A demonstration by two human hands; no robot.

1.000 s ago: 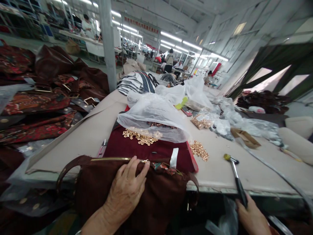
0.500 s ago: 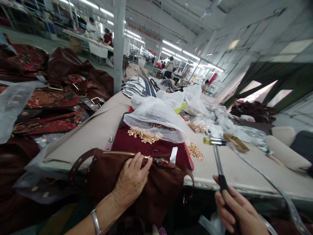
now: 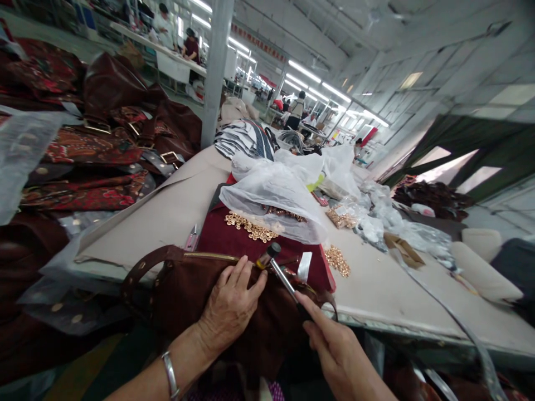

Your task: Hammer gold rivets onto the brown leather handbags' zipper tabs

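A brown leather handbag (image 3: 179, 295) lies over the table's front edge, its gold zipper (image 3: 213, 256) along the top and a looped strap at the left. My left hand (image 3: 229, 303) rests on the bag with fingers stretched out, tips beside the zipper's right end. A small hammer (image 3: 286, 283) with a yellow face and metal shaft is in my right hand (image 3: 334, 342), fingers wrapped round its black handle. Its head is right by my left fingertips, at the bag's top edge. Whether it touches the zipper I cannot tell.
Gold metal pieces (image 3: 251, 227) lie on dark red fabric (image 3: 213, 234) under a clear plastic bag (image 3: 271, 192); another gold heap (image 3: 337, 260) sits to the right. A pink-handled tool (image 3: 191, 239) lies left. Brown and patterned bags (image 3: 92, 156) are piled beside the table. A cardboard box (image 3: 403, 250) stands right.
My right hand has swung the hammer leftward, from above the table at the right to the bag's top edge. My left hand stays on the bag. The camera view has shifted slightly.
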